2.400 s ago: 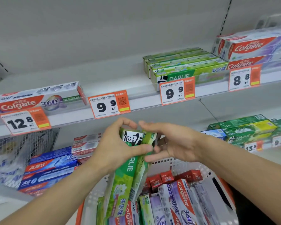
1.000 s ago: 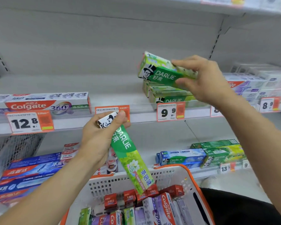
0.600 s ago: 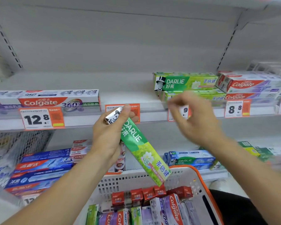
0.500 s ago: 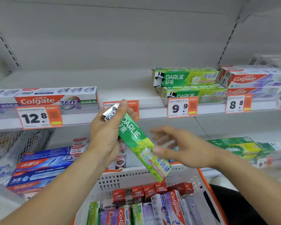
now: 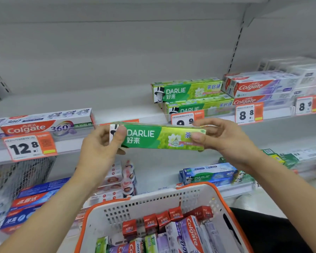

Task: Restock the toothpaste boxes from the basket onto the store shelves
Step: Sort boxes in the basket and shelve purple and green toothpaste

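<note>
Held box: green Darlie toothpaste box (image 5: 159,136), level, lengthwise left to right, in mid-air at centre, in front of the shelf edge.
Left hand (image 5: 100,145): pinching the box's left end, thumb across the front face.
Right hand (image 5: 221,139): pinching the right end, thumb on the front, fingers behind.
Basket (image 5: 153,203): white with orange rim, at 6 o'clock below the box; filled with red, purple and green toothpaste boxes.
Shelf (image 5: 102,105): pale grey, bare stretch at 12 o'clock behind the held box.
Stacked Darlie boxes (image 5: 188,90): at 1 o'clock on that shelf, two high.
Colgate stack (image 5: 257,86): at 2 o'clock, just beside the Darlie stack.
Colgate 360 box (image 5: 44,123): at 9 o'clock, alone above the 12.8 price tag (image 5: 28,147).
Lower shelf: blue boxes (image 5: 33,199) at 8 o'clock, blue Darlie boxes (image 5: 208,175) at 4 o'clock.
Back wall: plain grey panels with slotted uprights.
</note>
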